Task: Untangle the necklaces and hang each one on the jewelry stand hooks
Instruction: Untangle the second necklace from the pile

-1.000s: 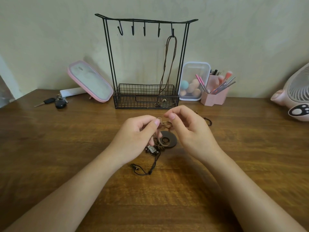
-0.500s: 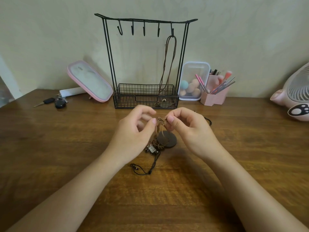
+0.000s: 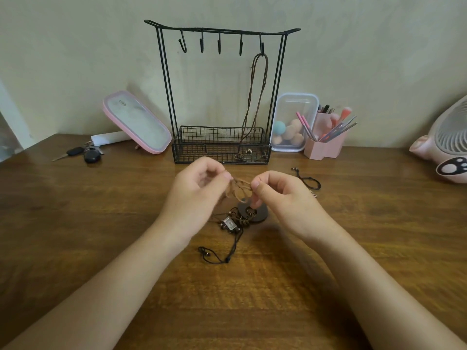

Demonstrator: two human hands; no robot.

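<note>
Both hands work up front: the left hand [image 3: 197,195] and right hand [image 3: 283,198] each pinch the tangled brown cords [image 3: 240,187], with the pendants [image 3: 261,214] resting on the table [image 3: 101,223] beneath. Behind them, the jewelry stand [image 3: 197,147] carries one necklace [image 3: 248,152] on its rightmost hook. Keys [image 3: 86,154] lie to the left, a brush holder [image 3: 324,147] to the right.

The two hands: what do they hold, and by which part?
Left hand and right hand both pinch the thin brown necklace cord by its tangled loops, between thumb and fingertips.

hooks [image 3: 219,44] 5 | hung necklace [image 3: 252,72] 1 | tangle [image 3: 238,189] 1 | hands [image 3: 199,195] [image 3: 285,200] 2 | stand [image 3: 222,29] 1
</note>
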